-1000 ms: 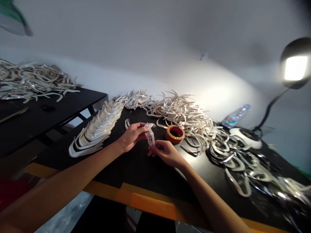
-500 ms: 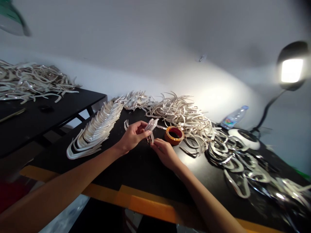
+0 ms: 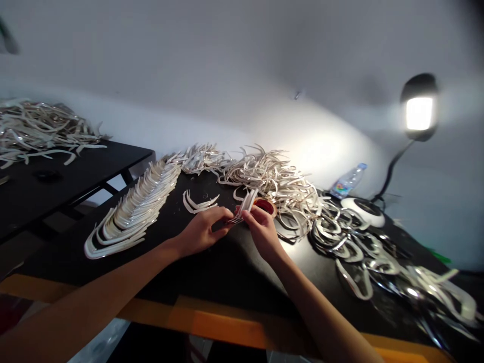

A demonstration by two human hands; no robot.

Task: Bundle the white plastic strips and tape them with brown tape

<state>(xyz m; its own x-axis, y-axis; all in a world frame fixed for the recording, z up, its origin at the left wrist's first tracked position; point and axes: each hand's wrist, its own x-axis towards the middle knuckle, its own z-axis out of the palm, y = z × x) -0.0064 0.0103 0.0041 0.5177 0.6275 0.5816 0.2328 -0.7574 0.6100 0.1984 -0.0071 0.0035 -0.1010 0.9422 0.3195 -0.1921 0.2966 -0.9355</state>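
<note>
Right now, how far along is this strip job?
Looks done: the nested stack of curved silvery strips. In hand: the left hand and right hand pinch a small bunch of strips. Still left, it seems: the tangled strip pile and the loose loops.

The tape roll [image 3: 265, 205] was half hidden behind the right hand [image 3: 260, 233]. Shiny strips [image 3: 438, 296] at lower right blurred and ran off the edge.

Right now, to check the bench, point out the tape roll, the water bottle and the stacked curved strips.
Tape roll [image 3: 270, 206], head view, orange rim.
Water bottle [image 3: 348, 181], head view, middle of its body.
Stacked curved strips [image 3: 132, 214], head view, middle of the stack.
</note>
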